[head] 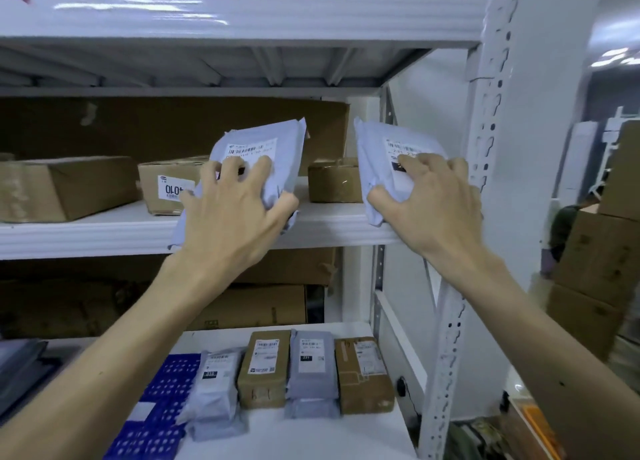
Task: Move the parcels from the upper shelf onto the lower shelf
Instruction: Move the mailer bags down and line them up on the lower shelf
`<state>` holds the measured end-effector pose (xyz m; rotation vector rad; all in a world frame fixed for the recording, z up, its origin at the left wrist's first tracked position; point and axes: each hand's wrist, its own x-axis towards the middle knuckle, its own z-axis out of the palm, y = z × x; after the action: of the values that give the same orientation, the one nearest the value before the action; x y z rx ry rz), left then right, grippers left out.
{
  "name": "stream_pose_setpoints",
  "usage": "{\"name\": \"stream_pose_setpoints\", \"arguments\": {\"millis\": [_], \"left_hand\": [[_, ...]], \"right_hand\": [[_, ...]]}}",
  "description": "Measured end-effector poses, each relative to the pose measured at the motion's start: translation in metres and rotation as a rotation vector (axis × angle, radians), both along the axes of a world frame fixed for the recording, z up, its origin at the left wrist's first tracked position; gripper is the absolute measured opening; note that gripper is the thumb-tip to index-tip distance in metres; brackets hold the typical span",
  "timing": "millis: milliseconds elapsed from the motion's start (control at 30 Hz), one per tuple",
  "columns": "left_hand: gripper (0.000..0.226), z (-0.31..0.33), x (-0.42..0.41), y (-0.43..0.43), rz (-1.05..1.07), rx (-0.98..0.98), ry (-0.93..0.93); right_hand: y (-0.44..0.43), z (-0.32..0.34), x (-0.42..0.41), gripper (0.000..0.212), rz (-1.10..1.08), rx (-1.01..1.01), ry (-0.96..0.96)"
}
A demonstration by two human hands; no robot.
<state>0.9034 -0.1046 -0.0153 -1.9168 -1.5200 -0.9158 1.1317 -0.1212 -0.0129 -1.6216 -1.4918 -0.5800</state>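
Note:
My left hand (235, 203) grips a grey poly-bag parcel (263, 140) with a white label, tilted up over the front edge of the upper shelf (104, 232). My right hand (429, 199) grips a second grey poly-bag parcel (377, 147), also labelled, at the shelf's right end. Three cardboard boxes remain on the upper shelf: a large one (62, 187) at left, a labelled one (162, 184) partly behind the left parcel, and a small one (334, 180) between my hands. On the lower shelf (329, 435) a row of parcels stands: grey bag (214, 393), brown box (265, 366), grey bag (311, 369), brown box (363, 373).
A blue patterned bag (162, 407) lies left of the row on the lower shelf. The white perforated upright (485, 147) stands just right of my right hand. Big cardboard sheets line the back of both shelves. Stacked brown cartons (602, 251) fill the far right.

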Motion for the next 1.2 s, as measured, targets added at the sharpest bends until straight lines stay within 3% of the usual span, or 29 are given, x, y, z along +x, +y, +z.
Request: {"name": "stream_pose_setpoints", "arguments": {"millis": [167,533,1200], "left_hand": [[0.06,-0.02,-0.042,-0.028,-0.096,0.009,-0.059],[0.058,-0.057,-0.105,-0.095,-0.216,-0.007,-0.13],[0.055,-0.141,-0.18,-0.201,0.109,-0.163,-0.115]], "right_hand": [[-0.042,-0.019,-0.043,0.064,-0.023,0.102,0.06],[-0.109,-0.062,-0.117,0.069,-0.013,0.062,0.035],[-0.162,-0.15,-0.19,0.071,0.346,-0.162,0.137]]}}
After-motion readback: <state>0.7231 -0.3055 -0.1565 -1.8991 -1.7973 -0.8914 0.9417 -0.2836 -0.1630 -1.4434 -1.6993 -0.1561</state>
